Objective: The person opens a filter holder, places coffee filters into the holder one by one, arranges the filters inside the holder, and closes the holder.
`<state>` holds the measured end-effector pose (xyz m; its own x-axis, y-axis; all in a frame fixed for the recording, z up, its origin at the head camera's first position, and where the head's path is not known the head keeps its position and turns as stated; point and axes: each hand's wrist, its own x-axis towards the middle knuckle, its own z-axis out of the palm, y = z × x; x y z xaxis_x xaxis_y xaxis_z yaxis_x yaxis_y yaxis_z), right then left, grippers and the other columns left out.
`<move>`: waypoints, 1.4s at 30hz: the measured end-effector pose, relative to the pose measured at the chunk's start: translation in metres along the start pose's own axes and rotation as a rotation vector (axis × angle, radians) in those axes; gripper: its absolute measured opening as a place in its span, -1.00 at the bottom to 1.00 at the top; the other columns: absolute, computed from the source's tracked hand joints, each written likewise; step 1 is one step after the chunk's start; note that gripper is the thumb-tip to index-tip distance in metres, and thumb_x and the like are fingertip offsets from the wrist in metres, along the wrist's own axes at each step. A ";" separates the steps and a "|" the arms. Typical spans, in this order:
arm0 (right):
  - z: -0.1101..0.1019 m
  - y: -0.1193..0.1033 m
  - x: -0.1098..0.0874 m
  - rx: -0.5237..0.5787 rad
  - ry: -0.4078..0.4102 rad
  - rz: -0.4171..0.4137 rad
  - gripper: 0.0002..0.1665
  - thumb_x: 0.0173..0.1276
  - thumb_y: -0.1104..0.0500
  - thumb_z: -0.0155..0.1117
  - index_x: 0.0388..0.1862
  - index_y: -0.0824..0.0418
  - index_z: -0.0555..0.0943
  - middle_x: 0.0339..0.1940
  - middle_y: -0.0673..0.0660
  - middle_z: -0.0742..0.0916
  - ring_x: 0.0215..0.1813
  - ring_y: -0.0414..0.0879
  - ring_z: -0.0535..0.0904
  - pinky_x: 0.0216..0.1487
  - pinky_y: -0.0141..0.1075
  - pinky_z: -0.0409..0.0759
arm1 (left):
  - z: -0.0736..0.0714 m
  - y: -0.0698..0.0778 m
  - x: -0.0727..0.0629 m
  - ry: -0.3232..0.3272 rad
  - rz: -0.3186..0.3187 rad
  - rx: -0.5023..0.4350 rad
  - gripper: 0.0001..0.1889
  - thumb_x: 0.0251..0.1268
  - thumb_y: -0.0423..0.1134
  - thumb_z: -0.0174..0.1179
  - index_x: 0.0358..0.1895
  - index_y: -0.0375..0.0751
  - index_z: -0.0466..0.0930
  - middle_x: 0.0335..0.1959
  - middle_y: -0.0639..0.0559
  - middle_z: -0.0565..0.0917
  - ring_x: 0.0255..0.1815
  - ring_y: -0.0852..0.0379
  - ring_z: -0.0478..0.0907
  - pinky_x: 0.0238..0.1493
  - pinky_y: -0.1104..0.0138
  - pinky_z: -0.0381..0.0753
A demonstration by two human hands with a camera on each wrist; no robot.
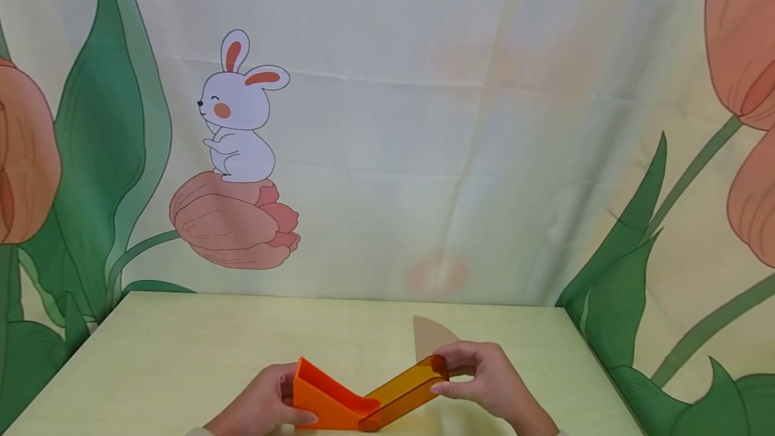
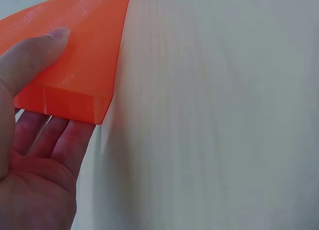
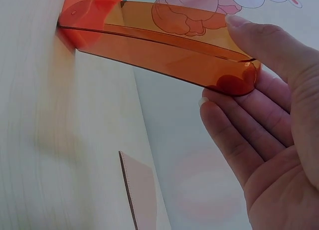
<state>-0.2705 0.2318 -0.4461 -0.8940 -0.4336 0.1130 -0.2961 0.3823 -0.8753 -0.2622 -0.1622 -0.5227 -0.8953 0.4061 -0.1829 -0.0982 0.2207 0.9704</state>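
At lower centre, the orange holder (image 1: 327, 412) is gripped by the left fingers (image 2: 75, 142), and the amber piece (image 1: 406, 390), rising lengthwise rightward from it, is pinched at its raised end by the right fingers (image 1: 463, 352).

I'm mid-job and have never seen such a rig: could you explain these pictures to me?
There is no machine: each grip is a person's bare hand. The wide picture comes from a camera worn on the head, looking forward and down; the other two come from wrist cameras, one per hand. The left grip holds an orange wedge; the right grip holds the raised end of a see-through amber piece, which slants up from the wedge's low end. On the pale table, beyond the right grip, is a flat beige thing I can't identify. Behind hangs a cloth printed with a rabbit.
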 end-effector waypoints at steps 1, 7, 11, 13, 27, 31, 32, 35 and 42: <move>0.000 0.000 0.000 0.000 0.001 0.000 -0.46 0.10 -0.07 0.65 0.02 0.14 0.76 -0.05 0.11 0.84 -0.11 -0.12 0.79 0.05 -0.31 0.75 | 0.000 0.000 0.000 -0.001 0.001 -0.002 -0.42 0.06 -0.28 0.56 0.20 -0.25 0.59 0.05 -0.05 0.76 -0.02 0.02 0.70 0.13 0.15 0.74; 0.001 0.000 0.000 0.002 0.006 -0.006 -0.47 0.11 -0.05 0.65 0.02 0.14 0.76 -0.05 0.11 0.83 -0.11 -0.13 0.79 0.05 -0.32 0.75 | -0.001 0.000 0.000 0.001 -0.004 0.001 -0.42 0.08 -0.29 0.55 0.21 -0.26 0.59 0.05 -0.05 0.76 -0.04 0.02 0.69 0.15 0.12 0.73; 0.002 -0.001 0.000 0.002 0.012 -0.007 -0.47 0.13 -0.05 0.64 0.04 0.14 0.75 -0.04 0.11 0.83 -0.10 -0.13 0.79 0.06 -0.26 0.75 | -0.001 -0.001 0.000 0.007 -0.011 0.005 -0.41 0.07 -0.29 0.55 0.21 -0.26 0.58 0.05 -0.04 0.76 -0.03 0.02 0.69 0.16 0.11 0.72; 0.003 0.000 0.000 0.004 0.014 -0.007 -0.47 0.13 -0.06 0.63 0.04 0.13 0.75 -0.04 0.10 0.84 -0.10 -0.14 0.79 0.06 -0.28 0.75 | -0.001 -0.002 0.000 0.013 -0.018 0.009 -0.39 0.05 -0.27 0.56 0.22 -0.25 0.58 0.06 -0.04 0.75 -0.03 0.02 0.68 0.17 0.10 0.72; 0.007 0.002 0.003 0.000 0.010 0.008 -0.48 0.13 -0.11 0.62 0.04 0.05 0.75 -0.04 0.05 0.84 -0.08 -0.11 0.79 0.07 -0.30 0.75 | -0.004 -0.003 -0.003 0.026 -0.029 0.012 -0.36 0.02 -0.24 0.58 0.22 -0.25 0.57 0.06 -0.03 0.75 -0.04 0.01 0.68 0.20 0.10 0.71; 0.008 0.002 0.004 0.007 0.007 -0.002 -0.48 0.14 -0.10 0.62 0.04 0.07 0.75 -0.04 0.06 0.84 -0.09 -0.11 0.79 0.05 -0.37 0.73 | -0.004 -0.002 -0.004 0.027 -0.033 0.019 -0.36 0.01 -0.23 0.58 0.22 -0.25 0.57 0.06 -0.03 0.75 -0.05 0.01 0.68 0.19 0.10 0.71; 0.008 0.003 0.004 0.008 0.004 -0.015 -0.49 0.15 -0.08 0.62 0.04 0.08 0.75 -0.04 0.07 0.83 -0.09 -0.11 0.78 0.05 -0.38 0.73 | -0.005 -0.001 -0.004 0.025 -0.033 0.020 -0.36 0.01 -0.23 0.58 0.22 -0.25 0.57 0.06 -0.03 0.75 -0.05 0.01 0.68 0.20 0.10 0.71; 0.006 0.005 0.005 0.009 -0.014 -0.065 -0.52 0.16 0.00 0.63 0.04 0.12 0.74 -0.03 0.11 0.83 -0.08 -0.12 0.77 0.07 -0.40 0.72 | -0.005 -0.001 -0.004 0.022 -0.031 0.017 -0.37 0.02 -0.24 0.58 0.22 -0.26 0.58 0.06 -0.04 0.76 -0.05 0.01 0.69 0.20 0.10 0.71; -0.008 0.010 0.019 0.056 0.037 0.007 -0.60 0.34 0.04 0.49 0.08 0.19 0.72 0.06 0.22 0.78 -0.02 -0.10 0.73 0.06 -0.38 0.72 | -0.006 -0.001 -0.004 0.014 -0.024 0.010 -0.37 0.03 -0.25 0.57 0.22 -0.26 0.57 0.06 -0.04 0.76 -0.04 0.01 0.69 0.19 0.11 0.71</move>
<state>-0.2926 0.2338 -0.4488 -0.9080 -0.4004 0.1235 -0.2718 0.3385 -0.9008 -0.2610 -0.1696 -0.5225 -0.8987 0.3884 -0.2038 -0.1153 0.2390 0.9641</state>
